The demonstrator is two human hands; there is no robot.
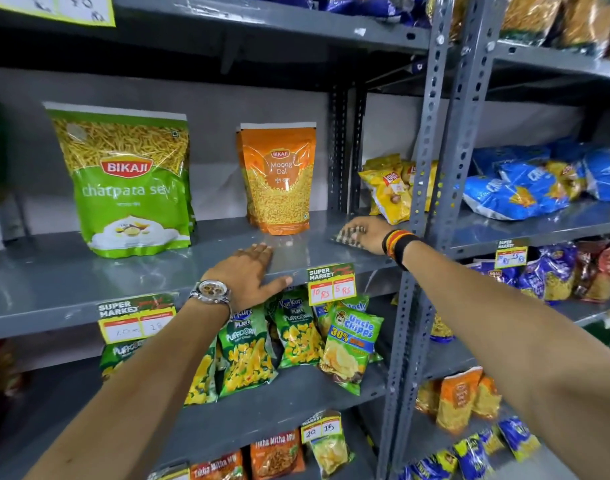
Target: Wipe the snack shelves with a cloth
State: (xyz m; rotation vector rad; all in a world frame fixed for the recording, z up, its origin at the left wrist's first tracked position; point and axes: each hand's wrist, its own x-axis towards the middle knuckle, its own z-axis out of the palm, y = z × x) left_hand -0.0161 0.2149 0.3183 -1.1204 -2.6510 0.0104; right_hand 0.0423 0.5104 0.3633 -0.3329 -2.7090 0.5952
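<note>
A grey metal shelf [54,282] runs across the middle of the view. My right hand [365,233] presses a dark checked cloth [346,238] flat on the shelf's right end, beside the upright post. My left hand [251,271] rests palm down on the shelf's front edge, fingers spread, holding nothing. A green Bikaji sev pouch [130,181] and an orange Moong Dal pouch [279,178] stand upright at the back of the same shelf.
Slotted grey posts [431,133] divide this bay from the right bay, which holds yellow Lay's bags [390,188] and blue bags [514,192]. Puffcorn and Uncle Chipps packs [352,344] lean on the shelf below. Price tags [331,284] hang from the front edge.
</note>
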